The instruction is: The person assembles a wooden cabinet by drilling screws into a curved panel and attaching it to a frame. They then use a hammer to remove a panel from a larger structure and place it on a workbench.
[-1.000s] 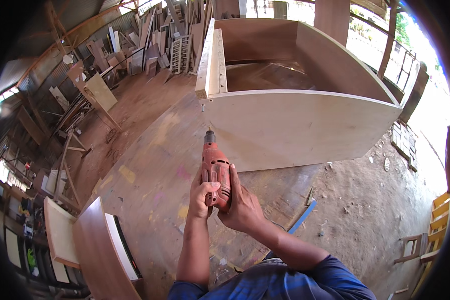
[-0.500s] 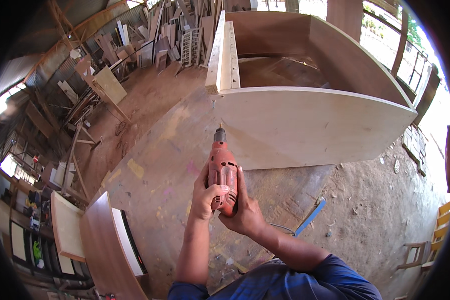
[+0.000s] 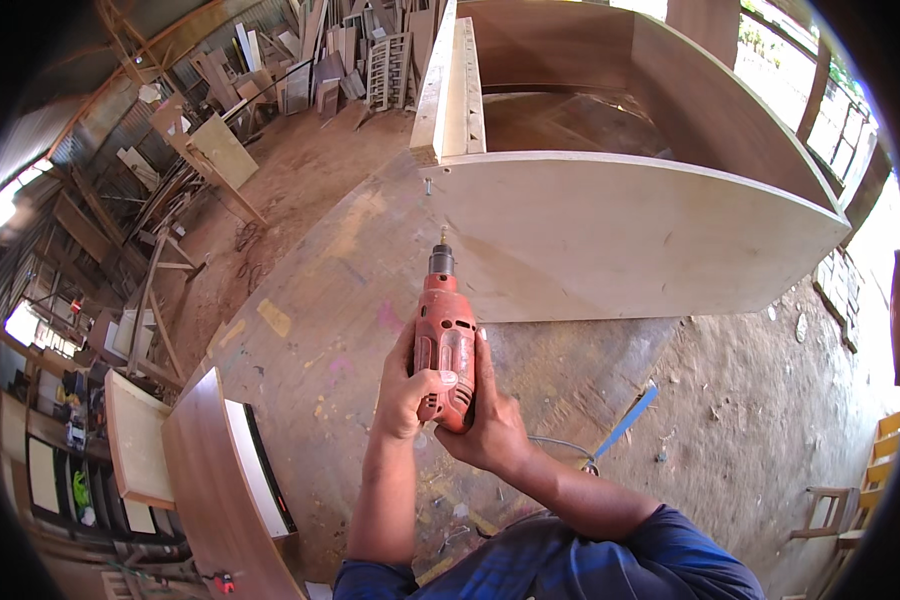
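Observation:
Both of my hands are closed round a red power drill (image 3: 444, 340) with a dark chuck and a thin bit aimed away from me. My left hand (image 3: 407, 395) wraps its left side, thumb across the top. My right hand (image 3: 490, 425) grips the rear from the right, one finger stretched along the body. Beyond the bit stands a large open wooden box frame (image 3: 620, 235), its pale front panel facing me. A screw (image 3: 429, 187) sticks out near that panel's upper left corner. The bit is apart from the screw, a little nearer to me. The drill's trigger is hidden.
Under the frame lies a paint-stained worktop (image 3: 340, 300). A blue strip (image 3: 625, 422) and a cable lie by its right edge. Wooden panels (image 3: 220, 480) stand at the lower left. Offcuts (image 3: 360, 60) lean at the back, and a wooden stool (image 3: 825, 512) is at the far right.
The view has shifted, so the box frame and screw sit higher in the picture. Both hands keep the same grip on the drill.

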The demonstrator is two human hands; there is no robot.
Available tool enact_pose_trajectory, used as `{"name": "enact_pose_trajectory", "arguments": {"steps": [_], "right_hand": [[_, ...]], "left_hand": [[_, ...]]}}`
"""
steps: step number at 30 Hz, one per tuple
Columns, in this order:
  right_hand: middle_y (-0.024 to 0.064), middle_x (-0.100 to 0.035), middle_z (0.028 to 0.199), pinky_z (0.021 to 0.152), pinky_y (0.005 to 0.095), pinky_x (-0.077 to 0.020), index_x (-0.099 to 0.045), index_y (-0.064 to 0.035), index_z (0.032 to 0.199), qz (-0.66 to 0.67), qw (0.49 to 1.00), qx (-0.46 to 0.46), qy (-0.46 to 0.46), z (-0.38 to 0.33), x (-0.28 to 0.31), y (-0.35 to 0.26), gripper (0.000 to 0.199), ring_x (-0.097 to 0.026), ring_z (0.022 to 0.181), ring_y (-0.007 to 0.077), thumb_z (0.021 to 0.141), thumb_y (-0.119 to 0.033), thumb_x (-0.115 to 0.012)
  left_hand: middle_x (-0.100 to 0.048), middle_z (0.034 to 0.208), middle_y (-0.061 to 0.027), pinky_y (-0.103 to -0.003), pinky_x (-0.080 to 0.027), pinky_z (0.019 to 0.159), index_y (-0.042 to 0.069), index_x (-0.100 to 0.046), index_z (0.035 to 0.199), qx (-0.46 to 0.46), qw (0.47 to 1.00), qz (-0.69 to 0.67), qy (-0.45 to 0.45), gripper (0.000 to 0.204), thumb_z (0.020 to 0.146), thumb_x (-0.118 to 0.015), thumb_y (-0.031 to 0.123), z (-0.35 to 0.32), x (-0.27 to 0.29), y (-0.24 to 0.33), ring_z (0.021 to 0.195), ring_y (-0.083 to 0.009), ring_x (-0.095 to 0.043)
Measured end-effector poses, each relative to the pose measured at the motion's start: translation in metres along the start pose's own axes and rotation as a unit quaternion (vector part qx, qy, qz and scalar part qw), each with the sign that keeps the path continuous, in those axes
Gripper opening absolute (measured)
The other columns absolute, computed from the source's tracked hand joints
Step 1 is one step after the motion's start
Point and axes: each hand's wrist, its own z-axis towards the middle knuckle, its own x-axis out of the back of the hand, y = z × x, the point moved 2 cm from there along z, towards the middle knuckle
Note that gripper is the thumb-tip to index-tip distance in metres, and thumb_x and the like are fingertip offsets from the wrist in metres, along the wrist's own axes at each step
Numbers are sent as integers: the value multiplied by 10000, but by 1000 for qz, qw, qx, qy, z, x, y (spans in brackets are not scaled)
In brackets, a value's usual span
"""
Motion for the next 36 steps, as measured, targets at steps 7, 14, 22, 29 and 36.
{"name": "enact_pose_trajectory", "arguments": {"steps": [7,14,22,29,36], "right_hand": [[277,-727,1016,726,520,-607,72,-44,1661,0,1000,0,5,-9,3,-4,1302,-729,807,471,738,-226,-828],[266,-722,999,717,525,-596,62,-50,1665,-22,999,21,19,-14,5,-4,1293,-721,833,469,733,-213,-820],[275,-697,1162,837,525,-591,34,-61,1670,-63,997,-33,-40,-28,8,13,1279,-711,984,473,715,-201,-804],[279,-696,1145,812,534,-582,17,-60,1672,-80,994,-49,-57,-15,2,38,1262,-705,981,479,714,-192,-794],[267,-703,1070,796,542,-581,20,-88,1675,-81,995,-45,-38,-7,-1,42,1240,-707,952,471,733,-209,-777]], "left_hand": [[-604,1332,-168,-387,-540,1044,-45,-392,1532,1,1000,-13,-19,914,683,-671,144,-7,5,-9,1205,-273,-642],[-614,1316,-140,-372,-534,1034,-22,-422,1525,5,999,-46,-26,889,692,-682,151,-13,3,-15,1183,-248,-646],[-609,1349,-151,-387,-523,1063,-36,-370,1561,35,996,-72,-25,963,685,-679,221,-25,7,-45,1223,-269,-633],[-587,1377,-144,-391,-506,1082,-8,-356,1576,33,994,-100,-17,940,713,-649,225,-8,16,-77,1259,-271,-608],[-593,1362,-139,-393,-512,1083,-9,-370,1565,44,992,-115,-27,917,718,-653,199,3,26,-87,1254,-272,-614]]}}
